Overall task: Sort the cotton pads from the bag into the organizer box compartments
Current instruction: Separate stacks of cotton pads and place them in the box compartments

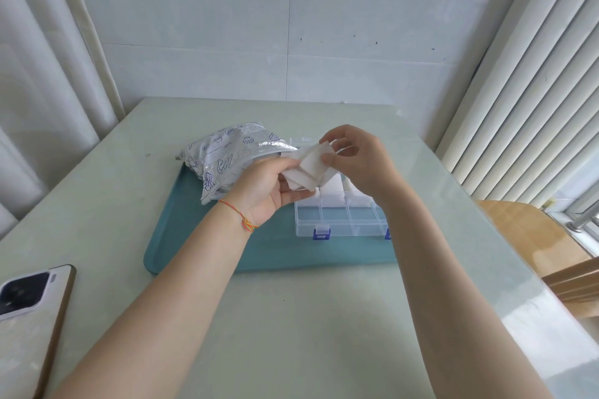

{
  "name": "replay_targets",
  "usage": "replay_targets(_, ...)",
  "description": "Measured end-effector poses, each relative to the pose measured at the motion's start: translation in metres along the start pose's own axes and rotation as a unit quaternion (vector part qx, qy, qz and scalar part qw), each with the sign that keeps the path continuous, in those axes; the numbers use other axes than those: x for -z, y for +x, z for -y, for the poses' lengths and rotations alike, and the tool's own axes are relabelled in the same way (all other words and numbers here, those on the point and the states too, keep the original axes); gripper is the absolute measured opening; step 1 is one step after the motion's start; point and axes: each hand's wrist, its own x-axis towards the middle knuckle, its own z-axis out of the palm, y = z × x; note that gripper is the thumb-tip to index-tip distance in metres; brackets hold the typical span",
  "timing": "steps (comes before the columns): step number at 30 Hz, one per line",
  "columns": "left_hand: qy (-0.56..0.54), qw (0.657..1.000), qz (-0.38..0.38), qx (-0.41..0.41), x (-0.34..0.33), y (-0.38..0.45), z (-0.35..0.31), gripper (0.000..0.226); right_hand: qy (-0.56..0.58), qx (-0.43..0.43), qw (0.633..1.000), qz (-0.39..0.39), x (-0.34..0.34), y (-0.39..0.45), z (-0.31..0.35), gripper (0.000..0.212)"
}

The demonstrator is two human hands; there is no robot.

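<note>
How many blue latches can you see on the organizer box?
2: one blue latch on the organizer box's front edge, left of centre; another further right, partly behind the right forearm.

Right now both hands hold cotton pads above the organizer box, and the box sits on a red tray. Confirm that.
One thing is wrong: the tray is teal, not red. The head view shows it. The rest stands: the left hand and the right hand both hold cotton pads above the organizer box, which sits on that tray.
</note>
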Motion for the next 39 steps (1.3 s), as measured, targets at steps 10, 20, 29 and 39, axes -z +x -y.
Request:
replay_targets(10, 0.002, 0.999, 0.031, 0.032, -0.017, 0.000, -0.007, 0.026, 0.087, 0.021, 0.995, -0.036, 0.021, -0.002, -0.004, 0.010)
replay_targets(20, 0.144, 0.980, -0.110, -0.081, -0.036, 0.025, 0.011, 0.016, 0.124, -0.087, 0.986, -0.063, 0.058, 0.004, -0.039, 0.032)
replay_targets(29, 0.233, 0.946, -0.178, -0.136, -0.051, 0.044, 0.029, 0.025, -0.099, -0.061, 0.993, 0.014, 0.049, 0.016, -0.060, 0.050)
replay_targets(39, 0.189, 0.955, -0.172, -0.148, -0.044, 0.050, 0.035, 0.018, -0.081, -0.058, 0.994, -0.037, 0.039, 0.023, -0.076, 0.019)
